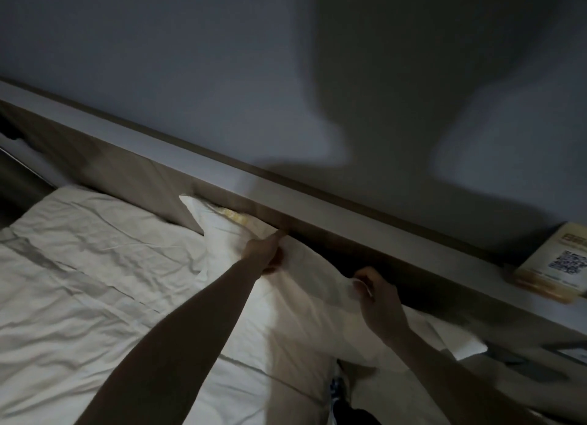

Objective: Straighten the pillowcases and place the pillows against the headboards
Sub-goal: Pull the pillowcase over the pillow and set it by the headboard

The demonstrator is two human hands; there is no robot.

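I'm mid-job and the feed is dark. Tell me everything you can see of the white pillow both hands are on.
The pillow is white, soft and wrinkled, in a cloth pillowcase. It lies on the bed with its long upper edge against the wooden headboard, one corner poking up at the far left. A yellowish patch shows near that upper edge. The left hand and the right hand both grip the fabric along the upper edge. The near right corner hangs loose.

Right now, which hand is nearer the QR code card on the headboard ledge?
Right. The right hand grips the pillow edge just left of the card; the left hand is farther left.
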